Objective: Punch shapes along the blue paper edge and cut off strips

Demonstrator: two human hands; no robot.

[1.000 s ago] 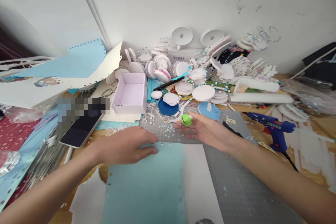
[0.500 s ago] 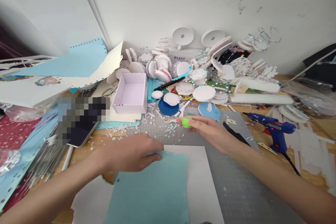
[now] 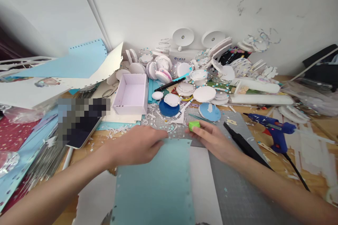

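My left hand (image 3: 139, 145) pinches the top edge of a light blue sheet of paper (image 3: 154, 190), fingers closed. Small holes line the sheet's right side. Beneath it lies a white sheet (image 3: 204, 182), on a grey cutting mat (image 3: 239, 190). In my right hand (image 3: 215, 144) is a small bright green paper punch (image 3: 194, 125), gripped between thumb and fingers just beyond the sheet's top right corner; its far side is partly hidden. Tiny blue star cut-outs and white scraps (image 3: 170, 130) are scattered on the mat past both hands.
A pale lilac box (image 3: 131, 95) stands behind my left hand. Round white foam discs (image 3: 204, 94) are heaped along the wall. A blue glue gun (image 3: 277, 130) lies at right, near a black strip (image 3: 243, 144). At left are a phone (image 3: 84, 132) and hole-edged paper (image 3: 87, 56).
The blue sheet has shifted upward and slightly right with my left hand. My right hand has drawn a little nearer with the green punch and turned it.
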